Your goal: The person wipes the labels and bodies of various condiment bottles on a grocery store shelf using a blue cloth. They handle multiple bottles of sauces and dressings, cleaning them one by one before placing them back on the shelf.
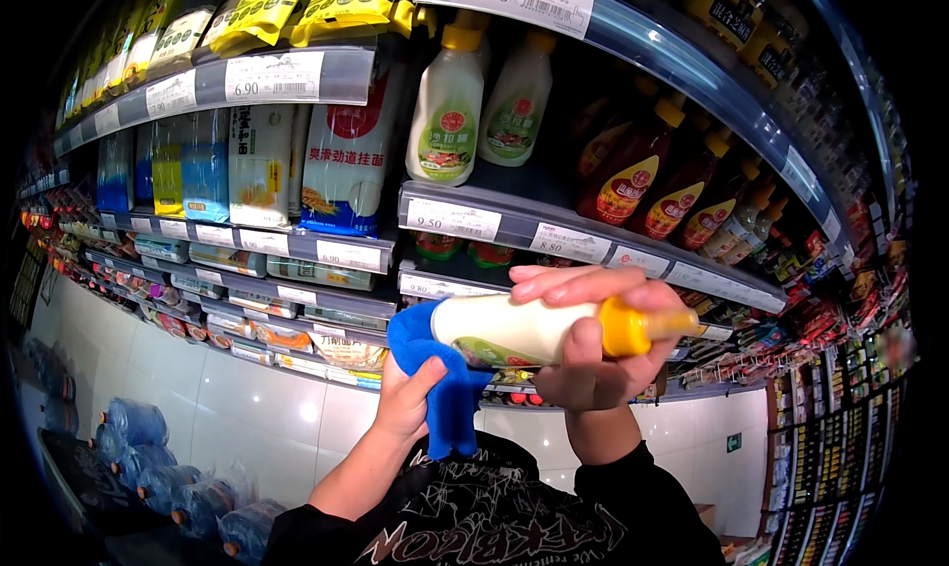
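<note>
A white squeeze bottle of salad dressing with a green label and yellow cap lies on its side between my hands, in front of the shelves. Its cap end points right, and my right hand grips it near the yellow cap. A blue cloth wraps round the bottle's base, and my left hand is closed on the cloth, pressing it to the base. Two similar white bottles stand upright on the shelf above. The tip of the cap is blurred.
Dark red sauce bottles stand to the right on the same shelf. Bagged noodles fill the left shelves, with yellow packets above. Price-tagged shelf edges jut out just beyond my hands. Large blue water jugs lie on the floor at lower left.
</note>
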### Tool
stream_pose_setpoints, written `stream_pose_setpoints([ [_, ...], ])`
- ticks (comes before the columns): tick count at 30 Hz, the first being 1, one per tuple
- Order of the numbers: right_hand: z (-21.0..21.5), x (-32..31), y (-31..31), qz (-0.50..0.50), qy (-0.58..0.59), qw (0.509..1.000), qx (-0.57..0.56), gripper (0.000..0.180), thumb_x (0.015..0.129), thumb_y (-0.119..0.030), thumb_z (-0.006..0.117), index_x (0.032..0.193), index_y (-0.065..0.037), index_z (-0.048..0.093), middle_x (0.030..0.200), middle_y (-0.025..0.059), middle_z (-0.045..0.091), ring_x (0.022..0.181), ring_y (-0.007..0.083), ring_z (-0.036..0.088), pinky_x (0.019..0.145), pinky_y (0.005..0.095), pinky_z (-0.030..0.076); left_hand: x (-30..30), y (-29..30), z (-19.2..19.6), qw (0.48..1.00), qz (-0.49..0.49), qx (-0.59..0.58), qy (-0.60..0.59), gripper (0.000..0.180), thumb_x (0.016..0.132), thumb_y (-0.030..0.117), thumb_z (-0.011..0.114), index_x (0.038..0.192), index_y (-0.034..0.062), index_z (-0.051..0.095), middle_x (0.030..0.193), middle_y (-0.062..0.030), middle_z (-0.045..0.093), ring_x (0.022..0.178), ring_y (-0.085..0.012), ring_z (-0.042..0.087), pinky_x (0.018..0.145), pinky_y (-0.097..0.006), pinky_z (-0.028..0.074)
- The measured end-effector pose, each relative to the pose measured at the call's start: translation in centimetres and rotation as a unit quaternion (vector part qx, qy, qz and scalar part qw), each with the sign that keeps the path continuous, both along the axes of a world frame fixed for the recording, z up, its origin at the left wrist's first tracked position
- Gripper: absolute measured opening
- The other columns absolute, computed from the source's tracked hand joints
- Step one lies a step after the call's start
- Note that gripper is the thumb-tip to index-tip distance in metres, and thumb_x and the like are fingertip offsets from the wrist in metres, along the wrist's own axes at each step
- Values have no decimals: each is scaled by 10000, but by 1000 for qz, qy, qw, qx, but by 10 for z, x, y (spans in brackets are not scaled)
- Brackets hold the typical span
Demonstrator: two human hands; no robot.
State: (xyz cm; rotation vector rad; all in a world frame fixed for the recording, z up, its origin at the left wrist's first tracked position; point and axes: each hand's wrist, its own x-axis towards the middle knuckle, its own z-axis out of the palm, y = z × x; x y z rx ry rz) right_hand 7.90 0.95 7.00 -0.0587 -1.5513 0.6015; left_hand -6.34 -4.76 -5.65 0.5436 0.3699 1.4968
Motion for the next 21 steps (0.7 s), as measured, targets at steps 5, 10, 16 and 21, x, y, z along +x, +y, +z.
stream_pose_setpoints([
  [5,45,19,36,-180,-130,923,313,341,1001,-226,532,1195,-91,287,1004,185,564,821,316,682,765,507,611,-4,-4,-36,980,-101,-166,-47,472,923,263,594,1311,15,488,1155,-188,635,1061,-331,634,915,-454,522],
  [10,60,23,102,-224,-155,894,356,366,932,-19,595,1179,-59,328,996,213,598,839,292,681,801,498,599,-6,-17,-57,948,-208,-225,-89,440,908,261,610,1268,19,535,1130,-182,660,989,-317,656,880,-439,528],
  [16,54,18,129,-292,-128,928,194,325,892,2,650,1137,-6,437,914,140,650,762,209,682,689,278,547,-5,-15,-57,946,-229,-202,-104,412,910,246,609,1247,19,543,1108,-183,662,985,-325,656,871,-449,531],
  [21,51,6,130,-425,-131,889,111,311,920,-44,647,1157,7,452,980,168,629,793,261,678,706,321,546,-3,-15,-57,943,-233,-217,-96,393,909,214,612,1246,24,538,1093,-189,661,962,-324,659,861,-454,535],
])
